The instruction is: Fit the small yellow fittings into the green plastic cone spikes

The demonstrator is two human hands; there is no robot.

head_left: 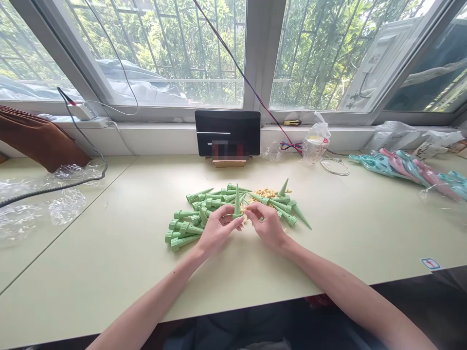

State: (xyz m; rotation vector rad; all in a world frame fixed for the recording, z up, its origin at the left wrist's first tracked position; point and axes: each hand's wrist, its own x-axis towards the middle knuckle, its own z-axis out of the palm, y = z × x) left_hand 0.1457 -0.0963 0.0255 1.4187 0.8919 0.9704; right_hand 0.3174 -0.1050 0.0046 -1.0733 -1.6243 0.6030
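My left hand [218,227] is closed round a green plastic cone spike [237,200], held upright with its tip pointing away from me. My right hand [268,224] pinches a small pale yellow part [245,212] right beside the spike's base. Both hands hover over the pale green table [109,253], just in front of a heap of several more green spikes [197,214]. A small pile of tiny yellow parts [267,193] lies behind my right hand among the spikes.
A dark tablet [227,133] leans on a wooden stand at the windowsill. A plastic bag with a cup [316,142] sits to its right. Blue and pink plastic pieces [408,167] lie far right. Crumpled clear plastic [54,194] and a black cable [47,187] lie at left.
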